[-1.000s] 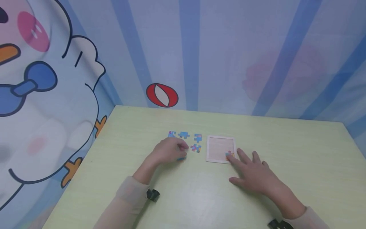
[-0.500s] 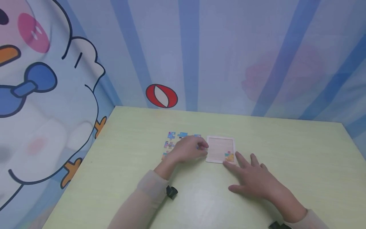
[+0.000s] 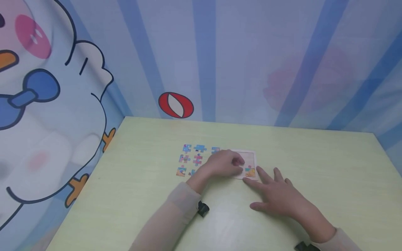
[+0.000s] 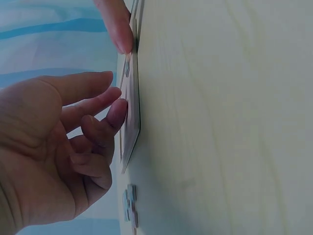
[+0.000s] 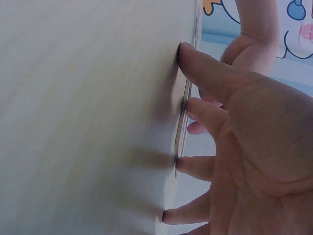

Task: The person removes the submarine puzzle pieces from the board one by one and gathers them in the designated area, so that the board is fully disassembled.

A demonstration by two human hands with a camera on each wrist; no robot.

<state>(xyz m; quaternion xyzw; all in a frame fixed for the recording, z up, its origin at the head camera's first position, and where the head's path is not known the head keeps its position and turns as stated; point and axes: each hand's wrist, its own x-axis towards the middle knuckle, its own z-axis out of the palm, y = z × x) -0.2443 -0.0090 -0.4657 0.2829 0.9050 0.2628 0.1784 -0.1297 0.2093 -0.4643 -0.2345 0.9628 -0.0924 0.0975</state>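
Note:
In the head view my left hand [image 3: 224, 163] hovers over the left part of a thin, light wooden puzzle tray [image 3: 255, 157]. Its fingers are loosely bent, thumb and fingertips apart, and no piece shows between them in the left wrist view. One orange-and-blue jigsaw piece [image 3: 250, 172] lies in the tray's lower right corner. My right hand [image 3: 279, 195] is spread on the table; its index fingertip touches the tray's near edge, and another finger lies by the right edge. The left hand hides much of the tray and some table nearby.
Loose jigsaw pieces lie in rows left of the tray, among them a blue one [image 3: 200, 148], a pink one [image 3: 198, 159] and a corner piece [image 3: 181, 171]. The pale table [image 3: 150, 209] meets a striped cloth backdrop [image 3: 232, 69] behind.
My left hand has moved right, from above the loose pieces to above the tray. The right index finger has slid back from the piece in the tray to the near edge.

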